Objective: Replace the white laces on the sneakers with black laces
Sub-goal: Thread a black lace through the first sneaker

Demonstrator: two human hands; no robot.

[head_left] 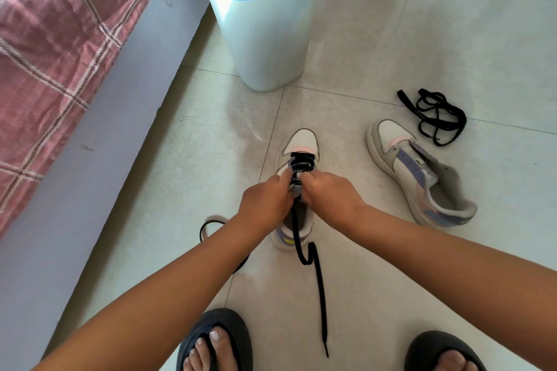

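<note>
We observe both forearms extended forward and converging. Our left hand (pixel 266 200) and right hand (pixel 327 191) sit side by side, fingers curled, knuckles up.

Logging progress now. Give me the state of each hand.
Left hand: fingers pinching the black lace at the sneaker eyelets.
Right hand: fingers curled, pinching the same lace.

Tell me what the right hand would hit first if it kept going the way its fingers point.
The right hand points up and left, so it would likely meet the laced sneaker's tongue and black lace first, then the left hand. Depth is unclear.
</note>
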